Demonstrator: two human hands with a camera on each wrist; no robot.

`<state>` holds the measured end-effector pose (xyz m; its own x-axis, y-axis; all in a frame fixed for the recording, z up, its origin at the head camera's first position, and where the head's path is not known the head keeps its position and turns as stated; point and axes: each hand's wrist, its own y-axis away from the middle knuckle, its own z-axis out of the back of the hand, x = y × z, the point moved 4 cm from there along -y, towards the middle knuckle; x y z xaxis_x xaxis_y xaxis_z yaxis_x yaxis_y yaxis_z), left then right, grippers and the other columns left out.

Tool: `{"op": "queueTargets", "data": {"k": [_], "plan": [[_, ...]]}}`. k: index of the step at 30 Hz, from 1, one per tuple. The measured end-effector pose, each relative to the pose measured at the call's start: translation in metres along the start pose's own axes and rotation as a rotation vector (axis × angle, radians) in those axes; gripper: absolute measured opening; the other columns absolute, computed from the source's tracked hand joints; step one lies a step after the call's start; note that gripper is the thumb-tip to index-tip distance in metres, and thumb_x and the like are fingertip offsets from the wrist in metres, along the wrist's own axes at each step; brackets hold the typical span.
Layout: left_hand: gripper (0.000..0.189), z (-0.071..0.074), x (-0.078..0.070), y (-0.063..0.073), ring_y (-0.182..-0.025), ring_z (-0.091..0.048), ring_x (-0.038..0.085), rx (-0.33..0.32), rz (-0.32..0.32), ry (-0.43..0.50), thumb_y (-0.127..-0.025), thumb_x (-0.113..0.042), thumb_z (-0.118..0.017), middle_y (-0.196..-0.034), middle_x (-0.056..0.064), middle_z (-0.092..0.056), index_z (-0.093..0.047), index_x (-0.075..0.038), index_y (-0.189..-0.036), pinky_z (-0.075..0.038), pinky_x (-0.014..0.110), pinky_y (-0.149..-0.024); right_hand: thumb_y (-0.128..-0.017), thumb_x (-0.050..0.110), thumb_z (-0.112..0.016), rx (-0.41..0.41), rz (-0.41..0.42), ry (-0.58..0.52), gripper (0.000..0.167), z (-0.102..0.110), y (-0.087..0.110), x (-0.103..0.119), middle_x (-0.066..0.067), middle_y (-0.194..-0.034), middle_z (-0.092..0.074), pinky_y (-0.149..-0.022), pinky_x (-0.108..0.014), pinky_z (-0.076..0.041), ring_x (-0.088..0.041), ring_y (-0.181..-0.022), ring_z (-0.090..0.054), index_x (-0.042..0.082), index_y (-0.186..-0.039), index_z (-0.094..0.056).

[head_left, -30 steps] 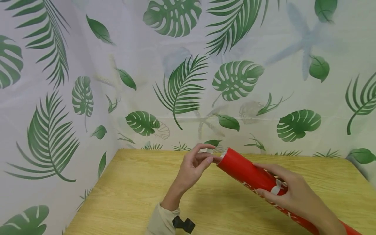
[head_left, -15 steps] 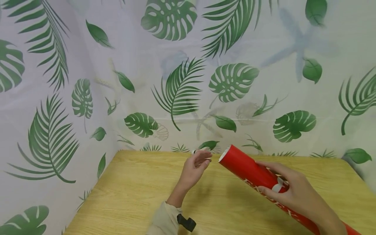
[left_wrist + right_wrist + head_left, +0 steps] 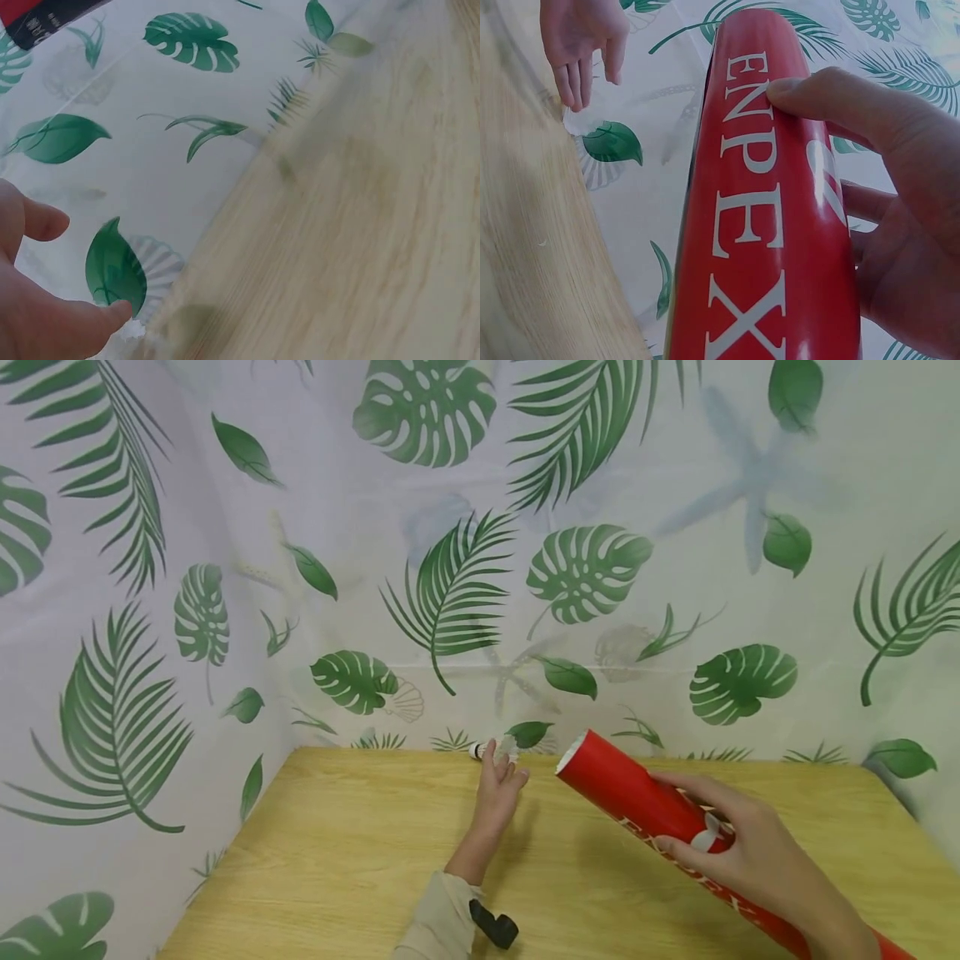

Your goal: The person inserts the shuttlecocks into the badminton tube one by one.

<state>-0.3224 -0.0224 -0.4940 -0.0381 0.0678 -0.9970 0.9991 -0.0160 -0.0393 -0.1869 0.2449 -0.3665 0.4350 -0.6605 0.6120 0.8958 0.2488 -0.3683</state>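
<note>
My right hand (image 3: 757,852) grips a red shuttlecock tube (image 3: 626,785) with large white letters, thumb on one side and fingers round the other. The tube tilts up to the left, its white-rimmed mouth facing my left hand (image 3: 498,789). That hand reaches to the table's back edge beside a white shuttlecock (image 3: 476,751), whose feathers show behind the fingers. In the left wrist view thumb and finger are spread apart, with feathers (image 3: 135,330) just below the thumb tip. In the right wrist view the left hand's fingers hang fairly straight, tips close to the feathers.
A wood-grain table (image 3: 337,852) lies under both hands. White cloth (image 3: 630,693) with green leaf prints rises directly behind its back edge and along the left side. A black strap (image 3: 493,925) sits on the left sleeve.
My left hand has drawn back from the tube's mouth, moving left and turning toward the back edge, with its fingers opening. The right hand and tube stay nearly still.
</note>
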Motion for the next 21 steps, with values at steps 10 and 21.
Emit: {"op": "queueTargets", "data": {"k": [10,21], "plan": [[0.087,0.036,0.004,-0.003,-0.153,-0.012,0.046,-0.119,0.111,0.242,-0.100,-0.001,-0.054,-0.163,0.037,-0.006,0.007,-0.003,-0.163,-0.026,0.054,-0.120,-0.082,0.023,-0.089,0.007,0.015,-0.022,0.066,-0.001,0.000,0.001,-0.006,-0.123,-0.068,-0.064,-0.025,-0.057,-0.026,-0.098,-0.064,0.017,-0.141,-0.060],[0.080,0.073,0.006,-0.006,-0.156,0.004,0.038,-0.100,0.225,1.053,-0.108,-0.009,-0.032,-0.169,0.014,0.020,0.030,-0.018,-0.158,-0.011,0.045,-0.125,-0.081,0.023,-0.090,0.003,0.014,-0.020,0.067,-0.002,0.000,0.000,-0.007,-0.124,-0.068,-0.063,-0.025,-0.057,-0.027,-0.098,-0.064,0.016,-0.141,-0.060]]}}
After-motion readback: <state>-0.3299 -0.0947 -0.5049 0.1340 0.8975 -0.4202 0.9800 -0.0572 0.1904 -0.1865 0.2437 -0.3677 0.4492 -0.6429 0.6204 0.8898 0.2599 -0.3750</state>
